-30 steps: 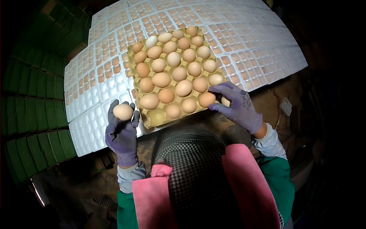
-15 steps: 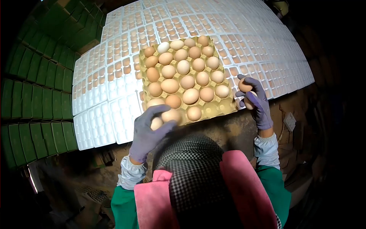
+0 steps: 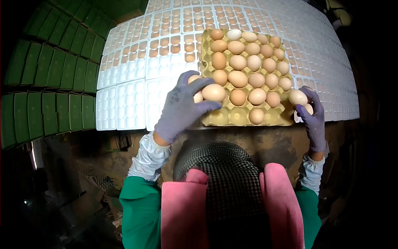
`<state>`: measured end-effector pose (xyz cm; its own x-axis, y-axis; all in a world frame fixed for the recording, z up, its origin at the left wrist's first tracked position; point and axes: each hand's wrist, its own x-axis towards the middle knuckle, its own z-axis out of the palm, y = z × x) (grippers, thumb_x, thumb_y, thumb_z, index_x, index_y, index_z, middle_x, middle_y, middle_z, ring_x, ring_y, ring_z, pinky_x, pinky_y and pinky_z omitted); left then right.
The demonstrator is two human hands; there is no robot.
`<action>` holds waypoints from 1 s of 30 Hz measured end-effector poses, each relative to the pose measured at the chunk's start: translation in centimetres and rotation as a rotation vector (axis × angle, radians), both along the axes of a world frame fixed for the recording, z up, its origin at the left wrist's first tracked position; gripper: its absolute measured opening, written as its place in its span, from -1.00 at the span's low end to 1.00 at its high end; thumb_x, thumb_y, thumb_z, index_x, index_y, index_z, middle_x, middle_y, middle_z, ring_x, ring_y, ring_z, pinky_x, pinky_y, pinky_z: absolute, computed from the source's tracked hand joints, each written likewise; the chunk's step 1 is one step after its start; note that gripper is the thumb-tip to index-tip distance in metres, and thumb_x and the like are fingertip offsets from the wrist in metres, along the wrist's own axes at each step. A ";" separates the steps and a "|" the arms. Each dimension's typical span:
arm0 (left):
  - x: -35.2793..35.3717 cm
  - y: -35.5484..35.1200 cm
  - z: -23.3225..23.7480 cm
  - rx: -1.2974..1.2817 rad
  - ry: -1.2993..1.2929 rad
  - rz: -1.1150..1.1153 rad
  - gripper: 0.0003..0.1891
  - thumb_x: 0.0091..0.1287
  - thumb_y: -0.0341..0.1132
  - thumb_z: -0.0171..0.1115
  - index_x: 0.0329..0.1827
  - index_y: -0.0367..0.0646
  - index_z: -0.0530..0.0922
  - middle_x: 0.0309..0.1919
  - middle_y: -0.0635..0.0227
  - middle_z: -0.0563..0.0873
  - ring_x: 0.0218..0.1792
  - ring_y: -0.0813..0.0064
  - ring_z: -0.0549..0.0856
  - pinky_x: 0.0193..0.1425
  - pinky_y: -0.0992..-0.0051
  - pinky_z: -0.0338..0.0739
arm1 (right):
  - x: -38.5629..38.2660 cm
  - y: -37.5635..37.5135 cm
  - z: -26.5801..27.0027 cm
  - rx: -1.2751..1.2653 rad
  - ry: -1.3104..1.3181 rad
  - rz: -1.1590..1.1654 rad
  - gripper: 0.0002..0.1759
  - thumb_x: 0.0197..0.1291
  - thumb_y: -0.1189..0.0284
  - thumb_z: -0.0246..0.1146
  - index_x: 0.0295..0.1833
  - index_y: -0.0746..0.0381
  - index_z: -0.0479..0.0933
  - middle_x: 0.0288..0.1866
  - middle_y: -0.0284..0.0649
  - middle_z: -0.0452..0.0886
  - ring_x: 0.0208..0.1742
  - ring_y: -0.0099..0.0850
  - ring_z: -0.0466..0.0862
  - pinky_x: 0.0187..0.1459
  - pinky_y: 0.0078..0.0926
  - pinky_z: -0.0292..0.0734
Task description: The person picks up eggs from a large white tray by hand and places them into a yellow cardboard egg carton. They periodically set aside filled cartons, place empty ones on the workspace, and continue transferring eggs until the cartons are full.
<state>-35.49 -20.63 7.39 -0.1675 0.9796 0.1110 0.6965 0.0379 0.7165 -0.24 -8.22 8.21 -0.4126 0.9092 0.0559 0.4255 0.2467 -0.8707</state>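
Observation:
A yellowish pulp egg tray [image 3: 232,118] with rows of brown and pale eggs lies on top of white plastic trays. At its near left corner, my left hand [image 3: 176,108], in a purple-grey glove, is closed around eggs; a pale brown egg [image 3: 214,93] sits between thumb and fingers, with others partly hidden behind it. Beside the tray's near right corner, my right hand [image 3: 314,120], gloved too, grips eggs. One light egg [image 3: 298,97] shows at its fingertips and another lower in the palm. A single egg [image 3: 256,116] stands in the tray's nearest row.
White plastic egg trays [image 3: 122,103] cover the wide surface, many of them holding eggs. Stacked green boxes [image 3: 29,116] rise along the left. The surface's front edge runs just in front of the body, above a dim, cluttered floor [image 3: 99,178].
The view has shifted, so the tray appears farther right. Eggs at both ends of the tray's second-nearest row have left their cells. Both hands still hold eggs.

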 end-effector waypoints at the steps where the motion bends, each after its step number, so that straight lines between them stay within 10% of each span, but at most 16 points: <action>1: -1.9 -0.8 -0.2 0.063 -0.190 0.041 -0.47 0.05 -0.19 0.57 0.12 -0.09 0.66 0.15 0.10 0.53 0.08 0.15 0.65 0.14 0.28 0.59 | -0.9 -2.1 1.1 -0.239 0.191 -0.111 -0.44 0.09 0.34 0.45 0.19 0.32 0.54 0.21 -0.14 0.56 0.11 -0.34 0.63 0.11 -0.32 0.56; 3: -6.3 -3.9 -2.0 0.168 -0.274 0.325 -0.45 0.02 -0.33 0.61 0.13 -0.15 0.67 0.18 0.16 0.57 0.11 0.27 0.67 0.12 0.30 0.65 | -5.1 -6.8 1.7 -0.368 0.379 0.097 -0.29 -0.03 0.13 0.53 0.18 0.32 0.56 0.28 -0.11 0.52 0.24 -0.35 0.55 0.18 -0.36 0.51; 6: -10.4 -8.9 -5.9 -0.113 0.236 0.369 -0.43 -0.03 -0.26 0.64 0.12 -0.05 0.67 0.17 0.16 0.56 0.04 0.21 0.71 0.06 0.30 0.68 | -13.9 -10.1 0.8 -0.327 0.215 0.781 -0.49 0.00 0.41 0.50 0.10 0.29 0.57 0.13 -0.10 0.55 0.13 -0.19 0.57 0.20 -0.27 0.45; 10: -10.8 -12.4 -14.2 -0.385 0.414 0.217 -0.43 0.00 -0.17 0.59 0.14 0.09 0.64 0.23 0.14 0.48 -0.08 0.11 0.74 -0.01 0.22 0.69 | -24.1 -14.5 -7.9 -0.161 0.198 0.668 -0.64 0.28 0.24 0.35 0.08 0.21 0.57 -0.06 -0.14 0.61 0.03 -0.16 0.58 0.12 -0.29 0.49; 16: -12.5 -13.6 -18.7 -0.407 0.287 0.052 -0.45 0.11 -0.25 0.49 0.24 0.08 0.59 0.32 0.02 0.43 -0.02 0.02 0.74 0.04 0.19 0.69 | -29.7 -14.8 -17.2 0.191 -0.555 0.394 -0.57 0.11 0.25 0.43 0.10 0.03 0.54 0.12 -0.03 0.48 0.00 -0.07 0.67 -0.09 -0.16 0.65; 25: -16.5 -13.6 -16.8 -0.281 0.056 -0.114 -0.42 0.12 -0.21 0.49 0.28 0.07 0.59 0.27 -0.02 0.58 0.17 -0.04 0.67 0.15 0.15 0.65 | -31.9 -14.3 -16.6 0.000 -0.738 0.435 -0.45 0.12 0.24 0.43 0.26 -0.01 0.52 0.37 -0.03 0.39 0.18 -0.04 0.63 0.07 -0.07 0.61; 30: -16.9 -11.8 -18.8 -0.075 -0.258 0.143 -0.52 0.23 -0.23 0.42 0.22 -0.15 0.63 0.11 0.02 0.71 0.10 -0.01 0.70 0.18 0.24 0.62 | -33.0 -12.7 -17.3 0.036 -0.613 0.424 -0.42 0.17 0.19 0.39 0.32 0.02 0.53 0.46 0.19 0.33 0.25 -0.02 0.62 0.17 -0.16 0.59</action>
<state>-52.42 -32.47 -11.40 -0.3175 0.9480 -0.0247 0.4754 0.1817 0.8608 -33.24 -20.96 -9.09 -0.6942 0.6670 -0.2704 0.6942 0.5215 -0.4961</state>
